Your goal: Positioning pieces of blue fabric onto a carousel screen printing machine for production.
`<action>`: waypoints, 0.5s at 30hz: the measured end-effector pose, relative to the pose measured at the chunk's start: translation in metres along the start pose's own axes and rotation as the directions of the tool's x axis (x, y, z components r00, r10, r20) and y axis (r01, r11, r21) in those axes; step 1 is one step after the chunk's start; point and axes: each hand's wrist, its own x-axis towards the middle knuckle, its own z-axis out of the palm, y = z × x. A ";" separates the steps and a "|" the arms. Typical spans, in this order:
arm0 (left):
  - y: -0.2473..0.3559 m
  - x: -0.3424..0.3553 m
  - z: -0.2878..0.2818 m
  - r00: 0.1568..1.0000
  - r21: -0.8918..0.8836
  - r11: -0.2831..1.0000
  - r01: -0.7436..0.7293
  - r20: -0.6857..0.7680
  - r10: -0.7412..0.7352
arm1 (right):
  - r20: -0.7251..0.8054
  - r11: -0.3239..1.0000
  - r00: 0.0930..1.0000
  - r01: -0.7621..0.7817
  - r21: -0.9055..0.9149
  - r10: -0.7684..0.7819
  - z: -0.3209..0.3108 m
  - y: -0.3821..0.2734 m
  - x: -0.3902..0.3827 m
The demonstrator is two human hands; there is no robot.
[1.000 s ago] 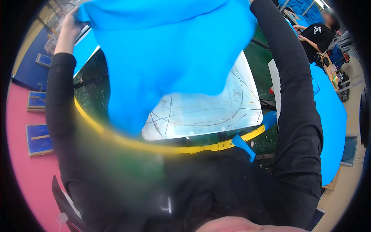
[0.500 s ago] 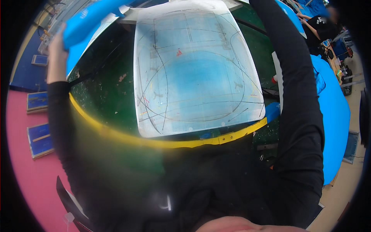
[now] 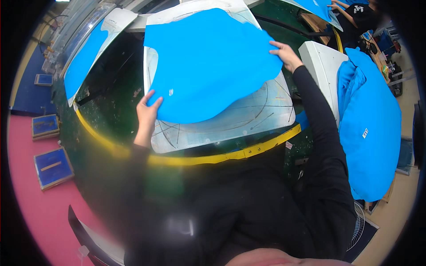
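Note:
A bright blue cut piece of fabric (image 3: 213, 66) lies over the white board (image 3: 213, 135), whose lower part shows drawn curved lines. At the fabric's lower left edge is my left hand (image 3: 147, 114), thumb and forefinger spread, fingertips touching the edge. My right hand (image 3: 288, 56) reaches the fabric's right edge, fingers stretched out and resting on it. Small white marks sit near the fabric's left edge. Most of the board's upper part is covered by the fabric.
A yellow curved rail (image 3: 204, 158) runs along the near side. To the left stands another board (image 3: 117, 20) bearing a blue piece (image 3: 86, 62). A heap of blue fabric (image 3: 370, 128) hangs at right beside a white panel (image 3: 319, 66). A co-worker (image 3: 359, 17) works far right.
The blue fabric has come from the far left onto the middle board. My left hand has moved right and nearer to me; my right hand has come into view at the fabric's right edge.

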 end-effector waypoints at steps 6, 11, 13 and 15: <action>-0.052 -0.022 0.004 0.995 0.121 0.990 0.071 0.068 -0.079 | -0.074 0.999 0.997 0.031 -0.026 -0.033 0.024 0.069 -0.042; -0.051 -0.032 0.010 0.993 0.317 0.942 -0.109 0.068 0.092 | -0.258 0.934 0.940 0.132 -0.332 -0.225 0.043 0.090 -0.046; -0.048 -0.030 0.015 0.978 0.386 0.898 -0.210 0.093 0.189 | -0.249 0.871 0.914 0.182 -0.457 -0.322 0.034 0.089 -0.038; -0.043 -0.034 0.016 0.987 0.347 0.925 -0.158 0.078 0.140 | -0.287 0.871 0.872 0.257 -0.419 -0.395 0.034 0.077 -0.036</action>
